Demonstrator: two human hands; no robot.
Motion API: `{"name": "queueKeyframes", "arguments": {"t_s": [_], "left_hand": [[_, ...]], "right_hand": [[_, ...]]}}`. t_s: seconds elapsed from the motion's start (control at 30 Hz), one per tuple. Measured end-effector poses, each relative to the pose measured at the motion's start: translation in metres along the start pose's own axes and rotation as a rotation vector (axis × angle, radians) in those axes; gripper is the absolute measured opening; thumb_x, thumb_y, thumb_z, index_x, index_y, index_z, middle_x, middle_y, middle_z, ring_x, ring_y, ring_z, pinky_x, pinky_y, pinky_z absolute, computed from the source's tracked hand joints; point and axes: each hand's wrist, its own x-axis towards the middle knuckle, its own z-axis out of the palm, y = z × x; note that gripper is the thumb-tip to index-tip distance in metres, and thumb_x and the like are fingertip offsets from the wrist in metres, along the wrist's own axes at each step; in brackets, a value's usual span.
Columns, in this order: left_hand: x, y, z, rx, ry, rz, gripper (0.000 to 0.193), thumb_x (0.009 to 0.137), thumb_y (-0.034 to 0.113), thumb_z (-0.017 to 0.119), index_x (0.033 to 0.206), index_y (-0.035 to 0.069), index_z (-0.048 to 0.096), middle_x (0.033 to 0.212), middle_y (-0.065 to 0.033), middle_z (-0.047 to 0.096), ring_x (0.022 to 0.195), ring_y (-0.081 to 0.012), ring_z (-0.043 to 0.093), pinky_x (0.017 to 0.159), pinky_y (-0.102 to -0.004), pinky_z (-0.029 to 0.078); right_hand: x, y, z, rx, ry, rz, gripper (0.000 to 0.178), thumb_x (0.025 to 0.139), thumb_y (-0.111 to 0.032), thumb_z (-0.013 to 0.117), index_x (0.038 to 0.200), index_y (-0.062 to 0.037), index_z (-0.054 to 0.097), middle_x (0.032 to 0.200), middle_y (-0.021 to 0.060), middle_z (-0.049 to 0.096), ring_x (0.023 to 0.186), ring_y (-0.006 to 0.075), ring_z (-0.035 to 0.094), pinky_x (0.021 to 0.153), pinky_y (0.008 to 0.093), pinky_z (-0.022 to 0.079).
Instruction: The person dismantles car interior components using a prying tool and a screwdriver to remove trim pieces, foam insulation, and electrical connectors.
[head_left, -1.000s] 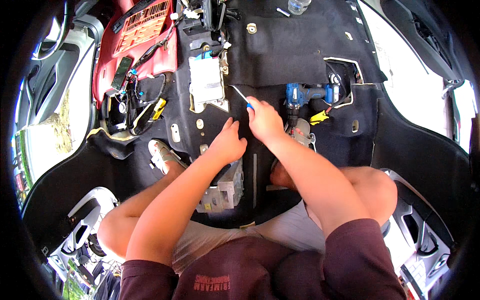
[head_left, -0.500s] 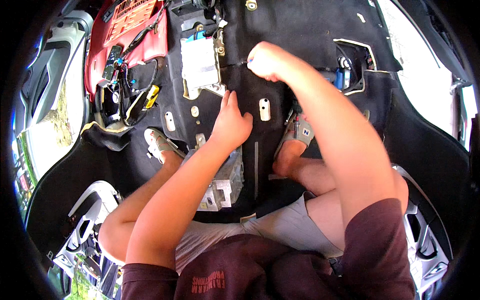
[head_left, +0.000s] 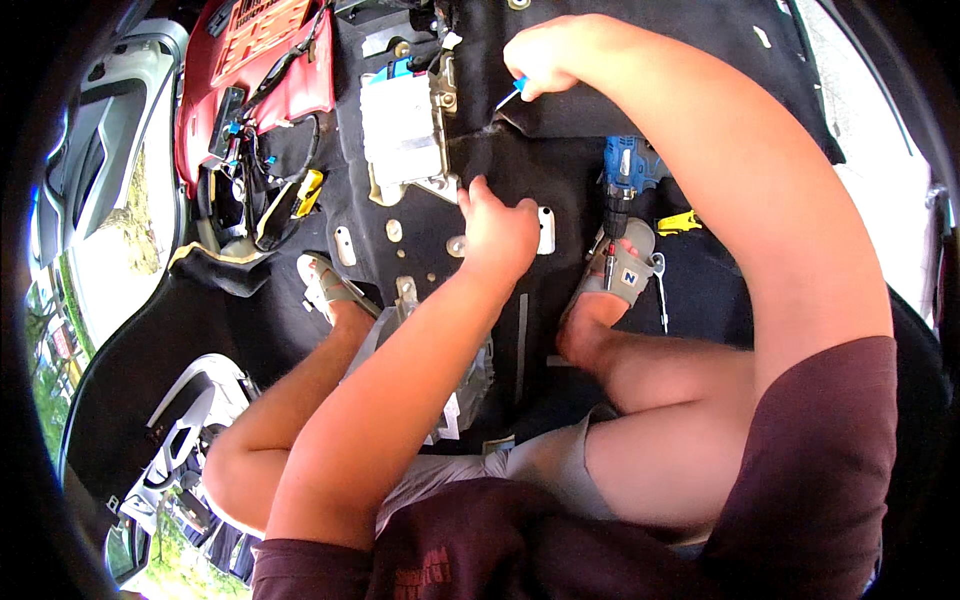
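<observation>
My right hand [head_left: 541, 58] is closed around a blue-handled tool [head_left: 519, 86] with a slim metal tip. The tip points down and left at the end of a cut or seam in the black carpet [head_left: 575, 120]. My left hand [head_left: 500, 228] rests low over the carpet, its fingers apart and holding nothing that I can see. Just beyond its fingertips is a white-topped module [head_left: 402, 125] on a metal bracket. Beneath my left forearm, a silver metal housing [head_left: 470, 375] is partly hidden.
A blue cordless drill [head_left: 625, 170] lies beside my sandalled right foot [head_left: 618, 275], with a yellow tool [head_left: 680, 222] to its right. At the far left, wiring [head_left: 235, 150] and a yellow connector [head_left: 308, 193] lie near a red panel [head_left: 300, 70]. A white door panel [head_left: 190, 440] stands at the left.
My right hand has moved farther away, and the blue-handled tool now shows clearly. My left hand has shifted slightly right. The drill and yellow tool have come into fuller view.
</observation>
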Motion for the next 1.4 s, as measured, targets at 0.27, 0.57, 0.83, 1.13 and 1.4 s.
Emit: {"name": "queueKeyframes", "arguments": {"t_s": [0.27,0.57,0.83,1.13,1.4], "left_hand": [[-0.016,0.011,0.004,-0.002,0.049,-0.037,0.040,0.087,0.008,0.070,0.126,0.008,0.064,0.166,-0.0358,0.029,0.121,-0.0469,0.070,0.115,-0.0489,0.048],[-0.015,-0.007,-0.016,-0.137,0.049,-0.044,0.052,0.089,0.001,0.063,0.138,0.004,0.046,0.080,-0.0114,0.069,0.071,-0.0137,0.061,0.067,-0.0322,0.050],[0.002,-0.015,-0.044,0.253,-0.008,0.216,0.070,0.087,0.009,0.070,0.151,-0.003,0.046,0.143,-0.0227,0.060,0.088,-0.0314,0.071,0.089,-0.0440,0.058],[-0.008,-0.036,-0.072,0.548,-0.342,0.462,0.048,0.083,0.001,0.067,0.130,-0.003,0.065,0.122,-0.0256,0.070,0.113,-0.0427,0.070,0.097,-0.0481,0.059],[-0.001,-0.060,-0.059,1.183,-0.258,0.820,0.074,0.090,0.011,0.068,0.161,0.002,0.045,0.159,-0.0259,0.052,0.115,-0.0357,0.074,0.100,-0.0436,0.059]], "right_hand": [[-0.005,-0.026,0.025,0.017,0.103,-0.130,0.044,0.103,-0.046,0.068,0.111,-0.0051,0.082,0.110,0.0178,0.080,0.108,0.0393,0.077,0.095,0.0502,0.062],[-0.039,0.006,0.055,0.041,0.118,-0.370,0.026,0.098,-0.033,0.071,0.095,-0.0088,0.081,0.090,0.0192,0.078,0.086,0.0426,0.077,0.076,0.0538,0.064],[-0.087,-0.012,0.104,0.338,0.188,-0.165,0.029,0.100,-0.032,0.067,0.096,-0.0075,0.081,0.090,0.0213,0.078,0.088,0.0432,0.077,0.081,0.0550,0.063],[-0.090,-0.031,0.119,0.364,0.330,0.001,0.029,0.102,-0.032,0.065,0.092,-0.0081,0.077,0.087,0.0186,0.077,0.085,0.0413,0.077,0.077,0.0537,0.062],[-0.089,-0.033,0.096,0.798,0.398,0.289,0.031,0.102,-0.037,0.070,0.098,-0.0062,0.075,0.086,0.0217,0.075,0.083,0.0453,0.074,0.073,0.0506,0.059]]}}
